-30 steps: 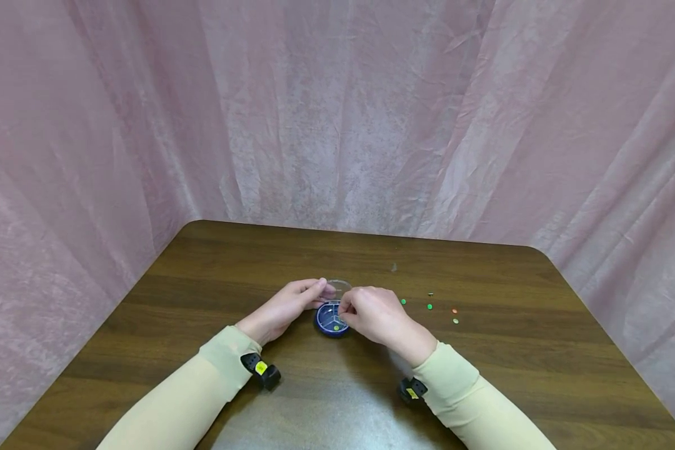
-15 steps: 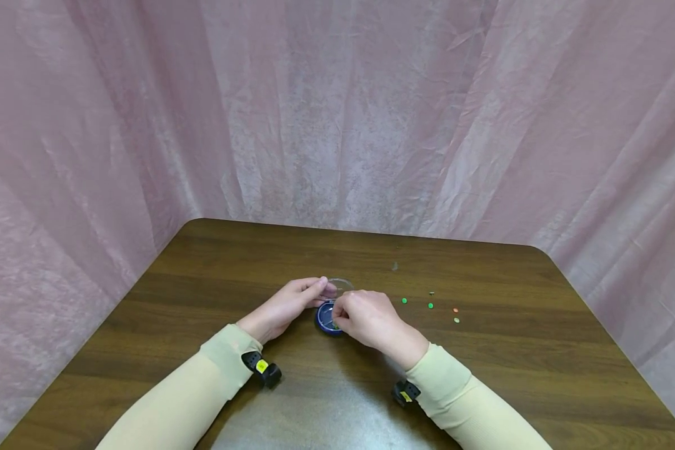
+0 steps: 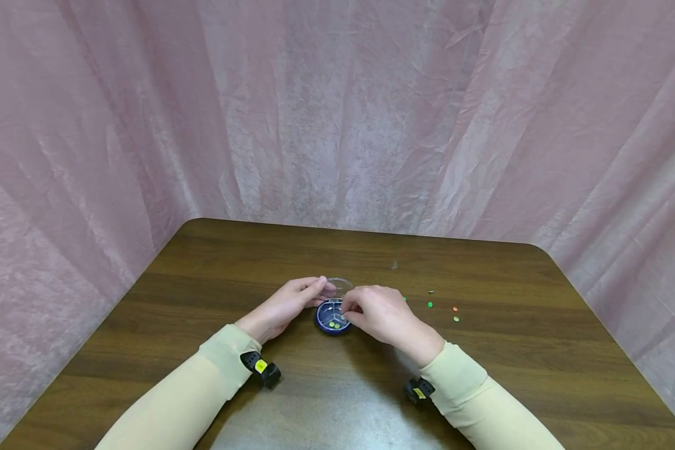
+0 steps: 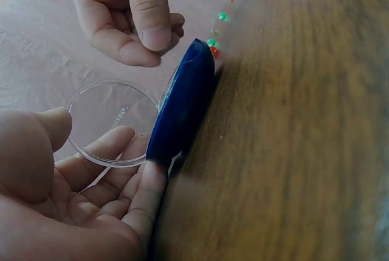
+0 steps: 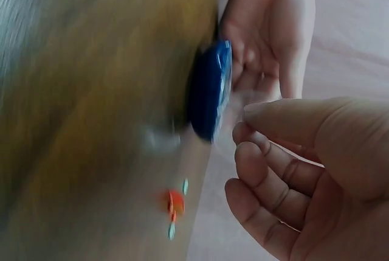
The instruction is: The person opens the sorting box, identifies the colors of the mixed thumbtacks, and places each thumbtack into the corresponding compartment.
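A round blue pill box (image 3: 333,325) with white dividers sits on the table, its clear round lid (image 4: 112,124) raised. Two yellow-green pills (image 3: 334,325) lie in its front compartment. My left hand (image 3: 289,305) holds the lid at its left side, thumb in front and fingers behind; a lower finger touches the blue base (image 4: 182,106). Over the right side of the box hovers my right hand (image 3: 381,314). Its fingers are loosely bent, the thumb tip close to the index fingertip (image 5: 243,133), and no pill shows between them.
Right of the box, several small pills lie scattered on the wooden table (image 3: 500,337): a green pill (image 3: 430,305), an orange pill (image 3: 455,309) and a yellow-green pill (image 3: 456,319) among them. A small clear scrap (image 3: 394,265) lies farther back. Pink curtains hang behind the table.
My right hand dipped left over the box, then drew back to the right. A second yellow-green pill now lies beside the first. My left hand has stayed at the lid.
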Demonstrator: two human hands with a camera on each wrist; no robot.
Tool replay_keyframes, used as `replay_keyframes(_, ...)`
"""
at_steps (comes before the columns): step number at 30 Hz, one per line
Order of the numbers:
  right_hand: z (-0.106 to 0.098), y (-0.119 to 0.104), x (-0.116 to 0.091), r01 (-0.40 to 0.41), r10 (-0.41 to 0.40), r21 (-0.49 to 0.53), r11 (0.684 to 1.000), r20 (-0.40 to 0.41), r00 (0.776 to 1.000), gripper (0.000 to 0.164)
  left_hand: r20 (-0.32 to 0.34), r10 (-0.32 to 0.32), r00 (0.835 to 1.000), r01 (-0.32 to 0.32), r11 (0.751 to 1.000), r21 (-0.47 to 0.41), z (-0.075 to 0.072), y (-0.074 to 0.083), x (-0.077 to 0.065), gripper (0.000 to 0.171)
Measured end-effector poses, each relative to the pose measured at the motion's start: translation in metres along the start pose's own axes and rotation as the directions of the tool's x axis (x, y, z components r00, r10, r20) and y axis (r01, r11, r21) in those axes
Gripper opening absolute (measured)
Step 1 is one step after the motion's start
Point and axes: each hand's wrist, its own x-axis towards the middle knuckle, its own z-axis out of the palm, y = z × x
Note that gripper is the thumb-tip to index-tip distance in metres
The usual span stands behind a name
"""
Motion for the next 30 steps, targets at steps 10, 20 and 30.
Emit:
replay_keyframes(10, -0.021, 0.044, -0.011, -0.147, 0.147, -0.009, 0.989, 0.013, 0.989, 0.012, 0.006, 0.003, 1.000, -0.003, 1.000, -0.004, 0.000, -0.001, 0.000, 0.047)
replay_keyframes(20, -0.014, 0.046, -0.014, -0.107, 0.108, -0.015, 0.994, 0.129, 0.986, 0.015, 0.001, -0.009, 1.000, 0.009, 1.000, 0.002, 0.001, 0.001, 0.001, 0.047)
replay_keyframes(30, -0.004, 0.044, -0.015, -0.086, 0.090, -0.045, 0.995, 0.111, 0.990, 0.020, 0.002, -0.010, 1.000, 0.011, 1.000, -0.006, 0.000, 0.001, 0.001, 0.047)
